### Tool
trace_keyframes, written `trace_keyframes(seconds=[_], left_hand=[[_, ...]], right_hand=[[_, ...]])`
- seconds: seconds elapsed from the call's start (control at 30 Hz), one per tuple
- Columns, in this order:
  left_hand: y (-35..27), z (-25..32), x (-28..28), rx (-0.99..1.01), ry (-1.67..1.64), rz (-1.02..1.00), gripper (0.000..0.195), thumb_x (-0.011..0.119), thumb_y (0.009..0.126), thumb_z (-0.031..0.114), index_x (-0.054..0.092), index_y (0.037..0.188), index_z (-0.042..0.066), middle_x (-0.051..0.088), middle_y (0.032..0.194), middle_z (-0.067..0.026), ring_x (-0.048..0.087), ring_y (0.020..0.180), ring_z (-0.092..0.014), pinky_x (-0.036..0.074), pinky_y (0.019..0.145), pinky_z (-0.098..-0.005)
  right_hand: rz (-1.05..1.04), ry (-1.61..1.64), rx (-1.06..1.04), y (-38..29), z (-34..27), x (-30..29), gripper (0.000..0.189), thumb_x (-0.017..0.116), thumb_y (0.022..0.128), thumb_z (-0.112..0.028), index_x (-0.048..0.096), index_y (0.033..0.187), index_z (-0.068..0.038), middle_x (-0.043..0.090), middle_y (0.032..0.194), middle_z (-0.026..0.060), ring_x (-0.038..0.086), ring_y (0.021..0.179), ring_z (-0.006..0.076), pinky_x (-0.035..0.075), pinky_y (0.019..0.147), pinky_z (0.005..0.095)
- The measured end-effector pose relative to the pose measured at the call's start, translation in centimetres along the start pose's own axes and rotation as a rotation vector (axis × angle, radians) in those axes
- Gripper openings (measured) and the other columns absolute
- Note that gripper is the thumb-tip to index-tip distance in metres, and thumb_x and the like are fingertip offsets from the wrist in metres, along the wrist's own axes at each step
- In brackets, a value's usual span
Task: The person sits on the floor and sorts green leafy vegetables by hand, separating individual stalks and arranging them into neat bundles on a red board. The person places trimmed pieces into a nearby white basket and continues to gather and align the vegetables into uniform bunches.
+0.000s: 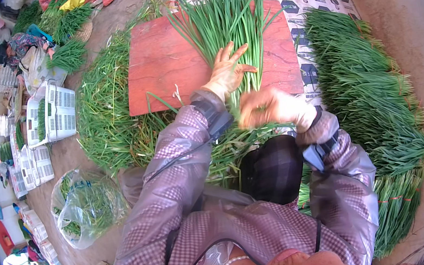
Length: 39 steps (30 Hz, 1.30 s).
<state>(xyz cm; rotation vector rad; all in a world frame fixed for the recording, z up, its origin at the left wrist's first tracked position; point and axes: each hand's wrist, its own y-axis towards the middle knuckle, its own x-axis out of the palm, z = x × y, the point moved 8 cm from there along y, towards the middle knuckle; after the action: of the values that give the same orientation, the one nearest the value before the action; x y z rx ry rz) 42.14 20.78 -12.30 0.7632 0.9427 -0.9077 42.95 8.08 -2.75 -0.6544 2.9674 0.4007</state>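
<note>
A loose bunch of long green leafy stalks, like garlic chives (235, 26), lies across a red wooden board (165, 65), leaf tips pointing away from me. My left hand (227, 72), gloved, rests on the bunch with its fingers spread. Just nearer to me, at the stalks' lower ends, is my right hand (274, 110), also gloved and blurred, its fingers bent; whether it grips any stalks I cannot tell. One small pale scrap (176, 93) lies on the board's near part.
Loose green trimmings (105, 107) are heaped left of the board and under its near edge. Banded green bundles (367, 101) line the wall at right. White plastic crates (62, 109), a clear bag of greens (87, 208) and another person (19, 50) are at left.
</note>
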Motion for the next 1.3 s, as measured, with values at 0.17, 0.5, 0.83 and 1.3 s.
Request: trace_keyframes(seconds=[0.17,0.5,0.83,1.3], left_hand=[[-0.4,-0.1,-2.1,-0.019,-0.161,0.124,0.039,0.056,0.090,0.008,0.075,0.093,0.042,0.032,0.156,0.0022,0.014,0.148,-0.030,0.006,0.121,-0.0400],[-5.8,-11.4,-2.6,-0.950,-1.012,0.214,0.070,0.068,0.088,0.025,0.033,0.145,0.002,0.054,0.135,-0.0127,0.045,0.130,-0.026,0.038,0.104,-0.0441],[-2.5,-6.2,-3.1,-0.714,-1.112,-0.024,0.043,0.055,0.098,0.033,0.056,0.131,0.006,0.066,0.109,-0.0150,0.062,0.099,-0.020,0.049,0.091,-0.0342],[1.5,0.7,-15.2,-0.100,-1.302,0.486,0.079,0.088,0.068,0.035,0.048,0.128,0.004,0.062,0.111,-0.0097,0.059,0.104,-0.021,0.049,0.091,-0.0367]], right_hand=[[-0.974,-0.036,0.202,-3.2,-0.2,11.7,0.024,0.061,0.090,-0.011,0.068,0.110,-0.001,0.069,0.103,0.0162,0.065,0.097,0.0255,0.051,0.081,0.0347],[0.717,-0.207,0.920,-4.2,14.7,-14.4,0.060,0.053,0.093,-0.051,0.063,0.108,0.006,0.069,0.089,0.0181,0.069,0.074,0.0277,0.055,0.061,0.0392],[0.712,0.257,0.755,5.8,19.7,-8.3,0.042,0.062,0.093,-0.029,0.059,0.115,0.007,0.070,0.103,0.0160,0.068,0.087,0.0272,0.054,0.081,0.0366],[0.540,0.138,0.217,7.3,1.7,-10.3,0.064,0.074,0.086,-0.014,0.041,0.140,-0.001,0.062,0.119,0.0095,0.060,0.105,0.0187,0.051,0.090,0.0318]])
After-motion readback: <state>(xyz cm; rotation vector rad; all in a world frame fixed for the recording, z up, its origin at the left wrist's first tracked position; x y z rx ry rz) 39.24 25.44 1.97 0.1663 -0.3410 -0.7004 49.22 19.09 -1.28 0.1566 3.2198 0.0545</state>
